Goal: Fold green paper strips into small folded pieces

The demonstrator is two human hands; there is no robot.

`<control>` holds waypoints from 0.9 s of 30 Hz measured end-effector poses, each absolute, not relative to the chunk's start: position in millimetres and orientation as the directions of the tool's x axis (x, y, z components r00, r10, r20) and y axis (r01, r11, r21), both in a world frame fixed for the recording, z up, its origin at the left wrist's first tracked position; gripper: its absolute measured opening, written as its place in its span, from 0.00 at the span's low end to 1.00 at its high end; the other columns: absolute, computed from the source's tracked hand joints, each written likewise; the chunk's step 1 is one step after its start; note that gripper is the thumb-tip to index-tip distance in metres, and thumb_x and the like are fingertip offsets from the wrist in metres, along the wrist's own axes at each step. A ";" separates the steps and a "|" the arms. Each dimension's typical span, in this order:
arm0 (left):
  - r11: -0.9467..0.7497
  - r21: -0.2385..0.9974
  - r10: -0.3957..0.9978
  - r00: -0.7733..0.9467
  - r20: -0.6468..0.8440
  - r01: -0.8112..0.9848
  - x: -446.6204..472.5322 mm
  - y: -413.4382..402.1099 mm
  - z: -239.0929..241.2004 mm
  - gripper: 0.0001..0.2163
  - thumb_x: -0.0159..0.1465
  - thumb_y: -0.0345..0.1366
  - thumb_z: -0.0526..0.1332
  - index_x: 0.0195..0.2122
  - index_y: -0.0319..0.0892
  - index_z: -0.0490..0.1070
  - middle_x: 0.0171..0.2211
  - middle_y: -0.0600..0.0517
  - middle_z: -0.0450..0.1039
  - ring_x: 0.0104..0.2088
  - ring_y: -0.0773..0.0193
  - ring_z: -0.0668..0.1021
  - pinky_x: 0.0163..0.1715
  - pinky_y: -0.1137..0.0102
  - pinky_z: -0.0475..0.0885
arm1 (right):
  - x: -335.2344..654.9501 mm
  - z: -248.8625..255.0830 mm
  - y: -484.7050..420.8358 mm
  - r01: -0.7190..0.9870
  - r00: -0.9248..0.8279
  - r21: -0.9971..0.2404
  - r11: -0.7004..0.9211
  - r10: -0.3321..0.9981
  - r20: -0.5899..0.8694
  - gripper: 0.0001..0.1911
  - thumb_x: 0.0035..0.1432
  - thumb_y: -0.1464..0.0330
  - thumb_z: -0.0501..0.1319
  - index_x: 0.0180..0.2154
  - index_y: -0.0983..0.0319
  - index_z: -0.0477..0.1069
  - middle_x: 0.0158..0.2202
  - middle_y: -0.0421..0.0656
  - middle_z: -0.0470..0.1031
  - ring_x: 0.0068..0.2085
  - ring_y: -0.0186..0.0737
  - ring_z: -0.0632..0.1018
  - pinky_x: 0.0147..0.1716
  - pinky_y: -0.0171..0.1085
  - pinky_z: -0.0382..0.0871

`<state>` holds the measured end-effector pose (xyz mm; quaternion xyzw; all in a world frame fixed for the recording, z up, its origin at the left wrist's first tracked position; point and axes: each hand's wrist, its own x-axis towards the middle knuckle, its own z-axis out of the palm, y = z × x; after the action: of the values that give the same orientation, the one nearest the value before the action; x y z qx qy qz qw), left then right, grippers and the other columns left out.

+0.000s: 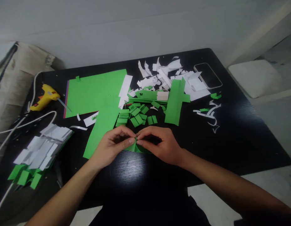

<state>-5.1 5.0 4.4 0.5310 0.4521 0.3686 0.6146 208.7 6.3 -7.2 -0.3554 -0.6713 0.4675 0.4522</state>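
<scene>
Near the table's front edge, my left hand (110,145) and my right hand (163,143) meet fingertip to fingertip. Both pinch a piece of green paper (135,147) that has a raised crease between the thumbs; the hands cover much of it. Just beyond my fingers lie several small folded green paper pieces (137,120). A long green sheet (100,130) lies beside my left hand, partly under it. Farther off, a folded green strip (174,105) rests by a pile of white paper scraps (163,77).
On the left are a yellow glue gun (48,96), white cables (30,125) and a stack of white and green folded paper (40,149). A large green sheet (93,91) lies at the back. A phone (208,75) and curled white scraps (212,114) are on the black table (239,138).
</scene>
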 end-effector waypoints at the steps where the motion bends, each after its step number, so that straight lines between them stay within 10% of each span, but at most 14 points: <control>1: 0.125 0.991 0.940 0.311 -0.137 0.056 -4.8 5.1 5.2 0.04 0.64 0.37 0.71 0.37 0.44 0.81 0.34 0.49 0.79 0.35 0.63 0.78 0.36 0.69 0.73 | 208.6 -7.2 6.4 0.047 -0.340 -0.958 0.283 0.907 0.251 0.02 0.62 0.70 0.70 0.38 0.58 0.80 0.41 0.42 0.85 0.42 0.40 0.85 0.44 0.40 0.80; 17: -0.313 0.863 0.927 0.327 0.185 0.397 -4.9 -4.7 6.5 0.12 0.65 0.33 0.70 0.50 0.44 0.78 0.43 0.49 0.82 0.43 0.62 0.82 0.45 0.68 0.77 | 209.2 -7.7 17.2 -0.202 -0.381 -0.925 -0.323 0.895 -0.230 0.14 0.51 0.64 0.77 0.36 0.61 0.78 0.35 0.39 0.80 0.38 0.36 0.81 0.43 0.36 0.78; 27: 0.009 0.980 0.978 0.202 -0.049 0.196 -2.5 -3.6 13.4 0.08 0.65 0.32 0.70 0.44 0.46 0.81 0.35 0.55 0.84 0.35 0.69 0.84 0.37 0.78 0.78 | 210.6 -6.1 18.7 -0.216 -0.384 -0.918 -0.332 0.893 -0.233 0.09 0.58 0.66 0.72 0.41 0.60 0.81 0.38 0.41 0.81 0.39 0.37 0.81 0.42 0.39 0.80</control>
<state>-2.5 -3.6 13.4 0.5880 0.4995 0.3870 0.5050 210.6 18.7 -6.1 -0.3961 -0.4275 0.7136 0.3886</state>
